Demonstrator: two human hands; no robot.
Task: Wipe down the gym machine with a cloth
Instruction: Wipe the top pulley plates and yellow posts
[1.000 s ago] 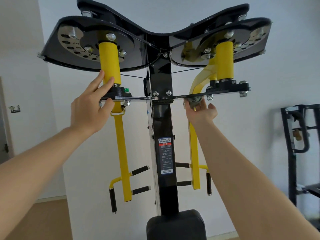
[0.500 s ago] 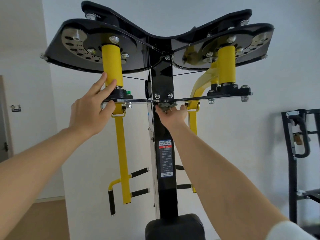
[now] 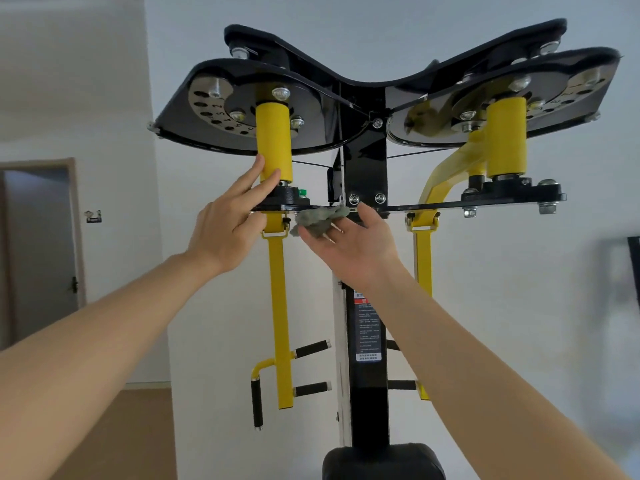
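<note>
Head view: gym machine (image 3: 367,168) against white wall (image 3: 519,306), right fingers (image 3: 313,237) round cloth (image 3: 322,216), left fingers (image 3: 247,178) straight.

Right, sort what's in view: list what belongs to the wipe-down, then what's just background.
Part of the job:
- cloth, gripped by the right hand
- gym machine, cloth pressed under its crossplate
- left hand, fingers touching the yellow roller

Just background:
- doorway
- small wall plaque
- blurred dark equipment, far right
</note>
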